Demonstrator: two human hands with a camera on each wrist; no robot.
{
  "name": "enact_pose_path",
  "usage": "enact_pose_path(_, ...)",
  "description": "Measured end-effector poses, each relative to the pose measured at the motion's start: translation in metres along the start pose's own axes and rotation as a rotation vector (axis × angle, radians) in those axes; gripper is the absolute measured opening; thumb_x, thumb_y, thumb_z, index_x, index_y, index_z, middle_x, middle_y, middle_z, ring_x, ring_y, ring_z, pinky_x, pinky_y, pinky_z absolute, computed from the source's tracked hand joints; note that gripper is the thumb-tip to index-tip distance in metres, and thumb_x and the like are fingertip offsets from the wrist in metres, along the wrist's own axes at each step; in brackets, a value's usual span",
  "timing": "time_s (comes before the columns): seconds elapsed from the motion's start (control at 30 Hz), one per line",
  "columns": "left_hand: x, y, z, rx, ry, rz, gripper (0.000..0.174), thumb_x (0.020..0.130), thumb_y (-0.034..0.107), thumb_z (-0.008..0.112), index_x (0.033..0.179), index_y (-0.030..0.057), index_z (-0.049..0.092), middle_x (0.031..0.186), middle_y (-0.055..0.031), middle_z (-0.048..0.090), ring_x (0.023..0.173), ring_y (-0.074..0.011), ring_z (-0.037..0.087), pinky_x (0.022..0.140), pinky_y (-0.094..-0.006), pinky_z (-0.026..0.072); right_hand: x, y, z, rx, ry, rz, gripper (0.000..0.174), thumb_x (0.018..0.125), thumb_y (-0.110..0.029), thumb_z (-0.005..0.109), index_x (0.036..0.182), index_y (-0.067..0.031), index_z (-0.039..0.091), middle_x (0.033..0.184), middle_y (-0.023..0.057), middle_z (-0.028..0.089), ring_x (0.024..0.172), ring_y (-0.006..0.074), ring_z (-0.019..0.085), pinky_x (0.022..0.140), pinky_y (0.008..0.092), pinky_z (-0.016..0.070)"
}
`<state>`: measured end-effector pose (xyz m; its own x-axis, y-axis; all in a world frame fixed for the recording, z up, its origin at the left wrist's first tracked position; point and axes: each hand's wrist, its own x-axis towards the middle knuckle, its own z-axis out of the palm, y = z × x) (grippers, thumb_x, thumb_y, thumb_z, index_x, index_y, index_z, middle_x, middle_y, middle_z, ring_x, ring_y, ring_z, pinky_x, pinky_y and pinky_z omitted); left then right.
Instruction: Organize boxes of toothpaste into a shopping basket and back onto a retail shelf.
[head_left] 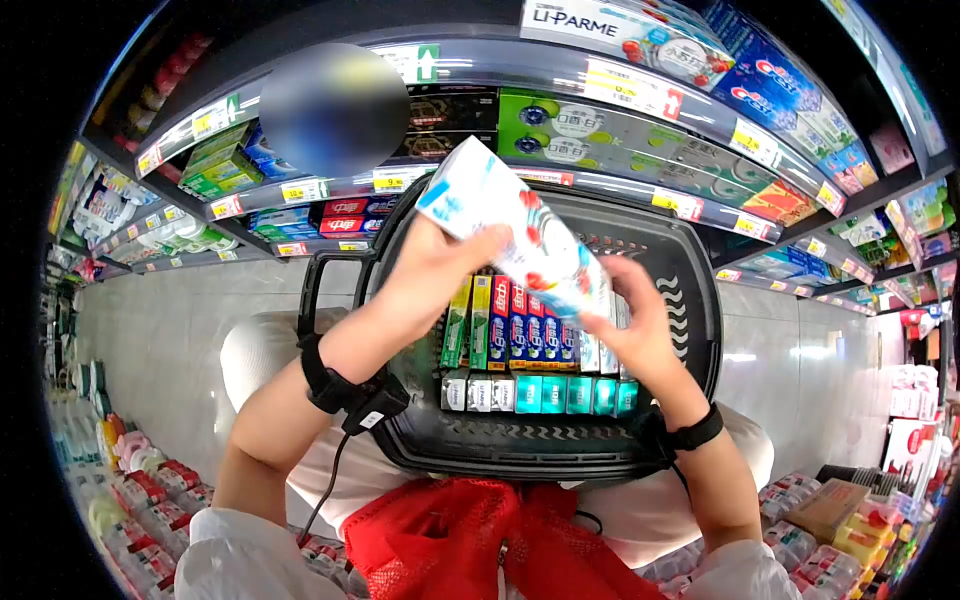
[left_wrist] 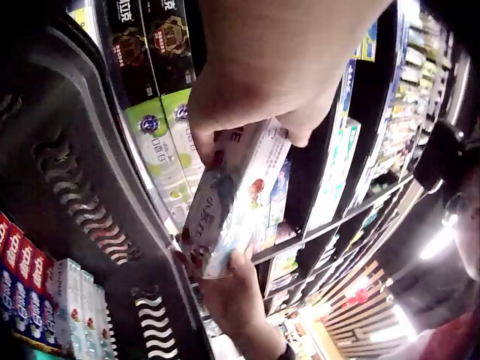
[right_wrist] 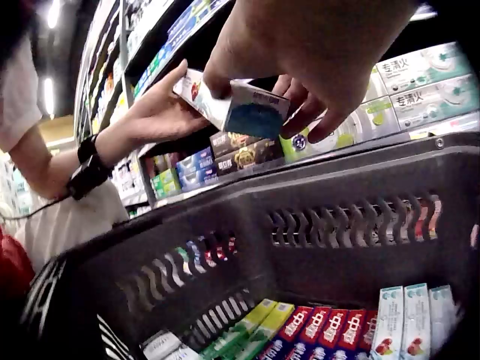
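The left hand (head_left: 440, 268) grips the far left end of a white-and-blue cardboard toothpaste box (head_left: 510, 225) with red marks, thumb laid over its top face and fingers curled beneath. The right hand (head_left: 635, 330) pinches the near right end, fingers wrapped round the corner; the right wrist view shows that corner caught between its fingertips (right_wrist: 296, 112). The box hangs tilted between the two hands, left end higher, above the far part of a black plastic shopping basket (head_left: 700, 300), and touches nothing but the hands.

On the basket floor cartons lie packed side by side. In the far row, long green cartons (head_left: 466, 322) lie at the left, red-and-blue cartons (head_left: 520, 325) in the middle and pale ones at the right, partly behind the right hand. In the near row, short grey-white cartons (head_left: 480, 392) sit beside teal cartons (head_left: 570, 393). The basket seems to rest on the person's white-clad knees (head_left: 255, 350), though its underside is hidden.

Beyond the basket, a grey shop shelf rail (head_left: 620, 190) carries yellow price tags; green-and-white cartons (head_left: 600, 130) stand above it. A black wrist strap (head_left: 330, 380) circles the left forearm; red mesh fabric (head_left: 450, 540) lies nearest the person.
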<state>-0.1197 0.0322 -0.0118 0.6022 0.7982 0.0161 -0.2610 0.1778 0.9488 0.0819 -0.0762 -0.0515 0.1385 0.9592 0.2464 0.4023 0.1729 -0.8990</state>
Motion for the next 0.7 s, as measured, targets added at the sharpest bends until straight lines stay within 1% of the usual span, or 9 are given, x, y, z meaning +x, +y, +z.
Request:
enact_pose_path(0.03,0.004,0.009,-0.002,-0.127,0.061,-0.044,0.042,0.082,0.011,0.059,0.117,0.0000,0.038,0.109,-0.0084,0.052,0.100,-0.0158,0.053,0.087,-0.0319,0.0440,0.001,-0.004,-0.003,0.230,0.056,0.084,0.046,0.072,-0.014,0.065,0.112,0.0004,0.047,0.101,0.0106,0.056,0.094,0.0172,0.055,0.084,0.0295,0.0421)
enact_pose_path(0.1,0.007,0.016,-0.007,-0.156,0.067,-0.071,0.050,0.084,0.018,0.056,0.122,-0.0003,0.029,0.112,-0.0106,0.046,0.106,-0.0186,0.049,0.089,-0.0349,0.0442,0.009,-0.003,-0.015,0.323,0.116,0.249,0.039,0.080,-0.017,0.055,0.114,0.0013,0.048,0.102,0.0107,0.056,0.095,0.0163,0.054,0.085,0.0280,0.0408)
enact_pose_path(0.17,0.003,0.017,-0.006,-0.155,0.087,-0.151,0.050,0.086,0.023,0.054,0.121,-0.0008,0.029,0.112,-0.0115,0.047,0.106,-0.0206,0.048,0.088,-0.0349,0.0451,0.014,-0.007,-0.017,0.488,0.133,0.275,0.046,0.088,-0.033,0.042,0.113,0.0046,0.048,0.106,0.0129,0.055,0.095,0.0164,0.053,0.085,0.0280,0.0400)
enact_pose_path(0.27,-0.001,0.018,-0.003,-0.100,0.051,-0.191,0.052,0.087,0.028,0.052,0.122,-0.0012,0.028,0.111,-0.0133,0.047,0.103,-0.0220,0.050,0.087,-0.0349,0.0458,0.013,-0.002,-0.022,0.581,0.122,0.270,0.049,0.088,-0.036,0.040,0.114,0.0053,0.047,0.107,0.0133,0.055,0.097,0.0173,0.052,0.087,0.0284,0.0386)
enact_pose_path(0.5,0.003,0.005,-0.003,0.007,-0.106,-0.353,0.050,0.089,0.036,0.047,0.121,0.0006,0.031,0.111,-0.0133,0.049,0.096,-0.0206,0.055,0.079,-0.0331,0.0492,0.003,-0.014,-0.042,0.646,0.035,0.108,0.057,0.081,-0.036,0.050,0.122,0.0026,0.040,0.117,0.0142,0.048,0.107,0.0189,0.048,0.092,0.0302,0.0364)
enact_pose_path(0.57,0.001,0.005,0.000,0.091,-0.143,-0.320,0.053,0.089,0.041,0.043,0.121,0.0003,0.031,0.109,-0.0133,0.050,0.094,-0.0202,0.056,0.076,-0.0322,0.0508,-0.001,-0.021,-0.047,0.703,0.048,0.097,0.059,0.081,-0.037,0.051,0.123,0.0018,0.039,0.116,0.0130,0.048,0.107,0.0193,0.048,0.094,0.0305,0.0343)
enact_pose_path(0.6,0.001,0.006,0.001,0.084,-0.145,-0.340,0.054,0.089,0.043,0.041,0.121,0.0005,0.032,0.106,-0.0129,0.051,0.092,-0.0202,0.057,0.074,-0.0318,0.0512,-0.002,-0.021,-0.048,0.771,0.085,0.089,0.052,0.083,-0.033,0.051,0.121,0.0015,0.041,0.113,0.0114,0.050,0.103,0.0173,0.050,0.088,0.0311,0.0403)
enact_pose_path(0.63,0.001,0.007,0.002,0.078,-0.145,-0.358,0.054,0.089,0.044,0.040,0.120,0.0008,0.033,0.104,-0.0126,0.053,0.090,-0.0202,0.057,0.073,-0.0315,0.0516,-0.003,-0.024,-0.049,0.773,0.097,0.082,0.052,0.083,-0.033,0.051,0.121,0.0015,0.041,0.113,0.0114,0.050,0.103,0.0173,0.050,0.088,0.0311,0.0403)
enact_pose_path(0.7,0.001,0.005,-0.001,0.085,-0.145,-0.396,0.055,0.089,0.049,0.037,0.114,0.0001,0.043,0.098,-0.0113,0.055,0.088,-0.0190,0.058,0.072,-0.0307,0.0511,0.000,-0.035,-0.050,0.668,0.166,0.186,0.041,0.085,-0.027,0.051,0.115,0.0009,0.044,0.107,0.0094,0.053,0.097,0.0147,0.052,0.077,0.0300,0.0466)
